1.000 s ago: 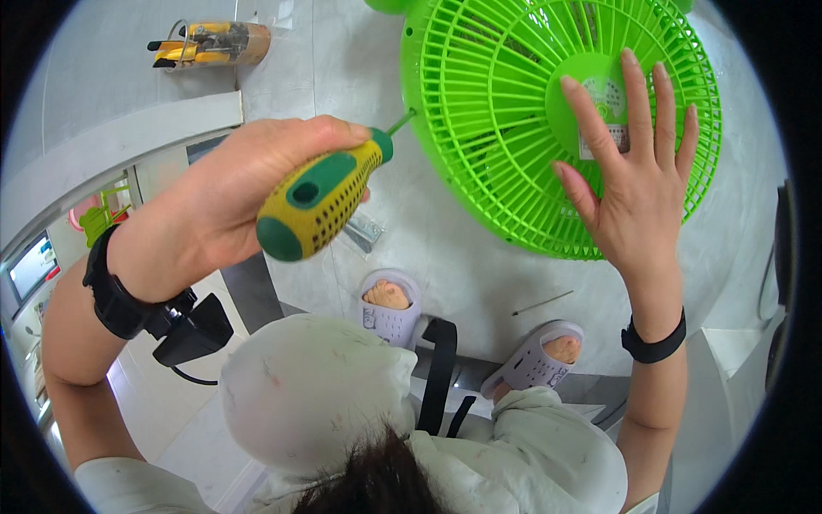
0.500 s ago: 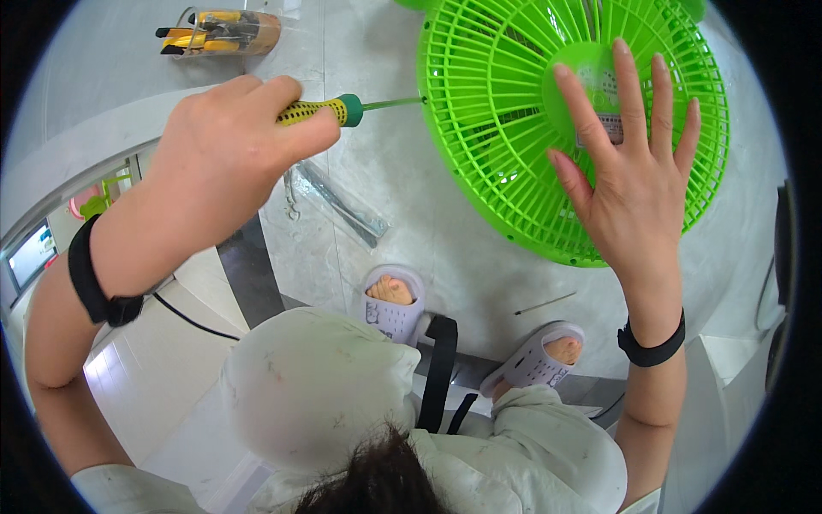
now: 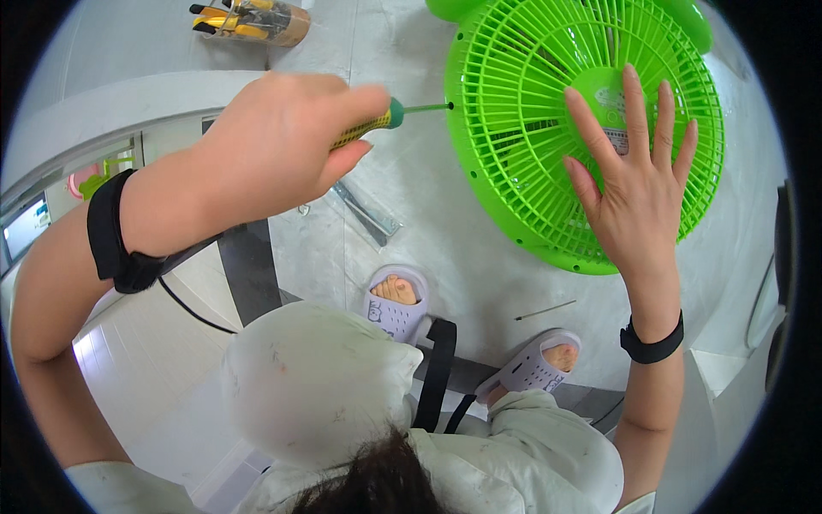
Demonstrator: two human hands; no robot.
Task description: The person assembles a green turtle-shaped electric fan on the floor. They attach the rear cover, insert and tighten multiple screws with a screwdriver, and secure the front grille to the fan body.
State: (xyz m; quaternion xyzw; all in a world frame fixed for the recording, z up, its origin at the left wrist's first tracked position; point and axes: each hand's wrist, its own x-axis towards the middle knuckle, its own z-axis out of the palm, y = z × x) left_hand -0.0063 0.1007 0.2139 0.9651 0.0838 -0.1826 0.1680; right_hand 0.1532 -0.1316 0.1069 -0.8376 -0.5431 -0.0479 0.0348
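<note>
A bright green fan [image 3: 514, 171] with a round slatted grille lies on the pale floor ahead of me. My left hand [image 3: 291, 128] is wrapped round the yellow and green handle of a screwdriver [image 3: 396, 113]. Its shaft points right, and the tip sits at a small dark hole in the rim on the fan's left side; how deep it goes in I cannot tell. My right hand [image 3: 634, 197] lies flat on the grille with fingers spread, over the round hub and partly across its pale label.
A clear cup [image 3: 282, 24] of yellow-and-black-handled tools lies on its side at the far left. Near my feet are a clear plastic packet [image 3: 370, 214] and a thin rod [image 3: 545, 310]. My purple slippers [image 3: 401, 300] stand on the floor.
My left hand has turned on the screwdriver handle, its knuckles rolling over to the right. The fan appears shifted slightly right and down in view. My right hand stays flat on the grille.
</note>
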